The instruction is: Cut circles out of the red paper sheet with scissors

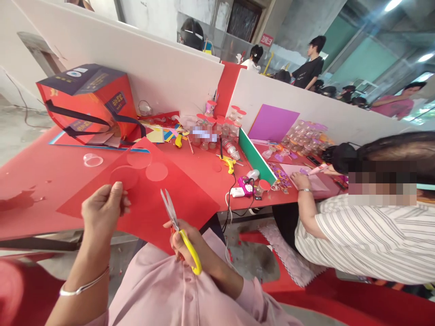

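My left hand (103,208) is closed, thumb against fingers, on a thin red sheet (183,190) near a round shape in it. Whether that shape is a hole or a loose disc, I cannot tell. Another round shape (157,171) shows farther right in the sheet. The sheet lies tilted over the table's front edge, its near corner by my lap. In my right hand (186,242) are scissors (183,235) with yellow handles. Their slightly parted blades point up and away, over the sheet and apart from my left fingers.
A red and navy bag (91,99) stands at the back left, a clear plastic ring (93,160) before it. Red-topped clear cups (210,131), a yellow glue gun (229,164) and a green divider (256,156) are right. A co-worker in stripes (367,231) sits beyond.
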The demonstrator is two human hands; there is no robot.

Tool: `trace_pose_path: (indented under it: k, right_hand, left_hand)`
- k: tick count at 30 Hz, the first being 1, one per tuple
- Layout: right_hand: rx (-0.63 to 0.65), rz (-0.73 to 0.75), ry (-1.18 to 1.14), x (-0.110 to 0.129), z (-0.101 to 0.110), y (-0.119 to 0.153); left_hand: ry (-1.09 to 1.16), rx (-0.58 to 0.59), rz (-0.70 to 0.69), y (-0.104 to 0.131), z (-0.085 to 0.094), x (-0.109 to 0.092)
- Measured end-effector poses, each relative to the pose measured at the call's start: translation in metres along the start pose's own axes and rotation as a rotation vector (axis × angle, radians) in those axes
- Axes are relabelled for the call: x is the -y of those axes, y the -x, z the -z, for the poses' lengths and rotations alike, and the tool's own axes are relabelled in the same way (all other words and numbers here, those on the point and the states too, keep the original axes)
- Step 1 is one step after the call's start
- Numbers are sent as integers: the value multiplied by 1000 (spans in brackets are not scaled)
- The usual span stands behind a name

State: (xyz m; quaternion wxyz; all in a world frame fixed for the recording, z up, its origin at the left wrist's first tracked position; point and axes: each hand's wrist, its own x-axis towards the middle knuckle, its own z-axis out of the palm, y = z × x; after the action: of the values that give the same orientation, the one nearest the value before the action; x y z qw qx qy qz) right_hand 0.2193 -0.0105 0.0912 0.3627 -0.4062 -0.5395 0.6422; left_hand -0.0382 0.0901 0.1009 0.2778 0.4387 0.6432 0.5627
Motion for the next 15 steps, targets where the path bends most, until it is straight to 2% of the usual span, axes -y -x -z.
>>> trace_pose_path:
  k: [2,6,10,15]
  right_hand:
    - [17,-24,-8,0,-1,1]
    - [28,-19,40,-2,2,2]
    - [44,-26,56,-4,2,4]
    - [52,11,115,1,-2,7]
  left_hand:
    - [58,0,2,6,-9,-4]
    - [75,-40,-113,10,-19,-10]
    - [257,-33,-7,10,-24,-13]
    - [271,36,-6,11,-24,-17]
